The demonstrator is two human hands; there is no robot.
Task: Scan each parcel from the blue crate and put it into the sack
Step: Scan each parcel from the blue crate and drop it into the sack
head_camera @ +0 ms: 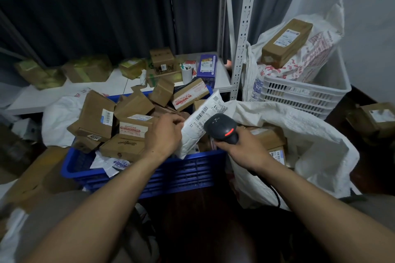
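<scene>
We have the white mailer (199, 119) up for its scan, right over the blue crate (183, 170).

The left hand (165, 132) pinches the mailer's left edge, fingers curled round it. The right hand (241, 147) wraps the handle of our one scanner (221, 127), which noses in on the barcode from four o'clock. We judge this parcel light, soft and slick (quilted skin, no hard corners), so take it along a long edge with the thumb clear of the barcode. The count: one mailer in hand, at least eight brown boxes (96, 116) heaped in the crate toward nine o'clock, two boxes showing in the open sack (303, 134) at three, and one white crate (299, 96) at two.
</scene>
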